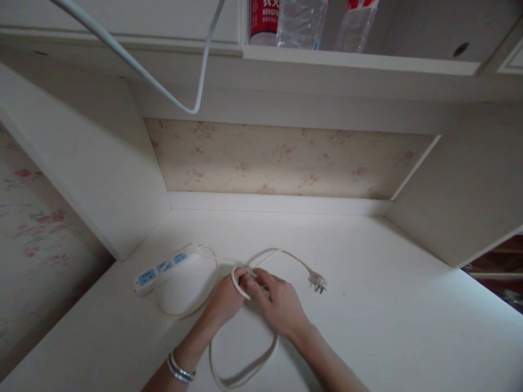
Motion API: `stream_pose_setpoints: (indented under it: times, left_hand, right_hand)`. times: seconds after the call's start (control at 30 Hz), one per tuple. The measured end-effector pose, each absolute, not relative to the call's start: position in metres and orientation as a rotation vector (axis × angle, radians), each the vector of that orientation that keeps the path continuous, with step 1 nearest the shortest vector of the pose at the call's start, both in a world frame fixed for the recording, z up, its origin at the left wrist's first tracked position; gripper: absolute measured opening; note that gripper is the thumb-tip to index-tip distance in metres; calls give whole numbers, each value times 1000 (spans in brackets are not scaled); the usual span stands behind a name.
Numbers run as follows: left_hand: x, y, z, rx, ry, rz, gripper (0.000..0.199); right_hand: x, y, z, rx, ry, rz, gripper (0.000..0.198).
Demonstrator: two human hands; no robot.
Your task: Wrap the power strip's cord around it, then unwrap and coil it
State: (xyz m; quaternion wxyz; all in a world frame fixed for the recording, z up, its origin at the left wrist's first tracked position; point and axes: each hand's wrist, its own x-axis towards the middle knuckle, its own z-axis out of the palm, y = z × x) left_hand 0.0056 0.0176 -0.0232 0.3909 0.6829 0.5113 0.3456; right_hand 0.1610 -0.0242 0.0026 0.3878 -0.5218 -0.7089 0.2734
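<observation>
My left hand point(230, 291) and my right hand point(278, 298) meet over the white desk, both closed on a white power cord point(245, 375). One turn of the cord loops over the back of my left hand. Below the hands hangs a larger loop lying on the desk, and another loop spreads to the left. At the left end lies a white power strip point(164, 268) with blue socket faces. The cord's plug point(317, 281) rests to the right of my hands, its prongs pointing toward the lower right. My fingertips partly hide the gripped stretch of cord.
The white desk point(388, 305) has side panels left and right and floral wallpaper point(278, 158) behind. Overhead, a shelf point(359, 60) holds a red-labelled bottle point(265, 19) and clear plastic packages point(301, 24). A thin white bent rod or cable point(163, 90) hangs at the upper left.
</observation>
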Motion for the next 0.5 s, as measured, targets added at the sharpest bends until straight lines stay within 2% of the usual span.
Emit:
stream_pose_setpoints:
  times: [0.1,0.2,0.27,0.5]
  left_hand:
    - [3,19,-25,1716,1300,871,8]
    - [0,21,-23,1710,1328,900,12]
    - [-1,22,-21,1726,1333,929,17]
    - [-6,27,-20,1627,1365,1102,32]
  right_hand:
    - [146,-35,6,-1133,-2075,547,34]
    - [145,-32,4,-1122,-2099,498,33]
    - [155,-25,7,-1259,-1921,482,32]
    - [226,7,10,-1704,-1210,400,49]
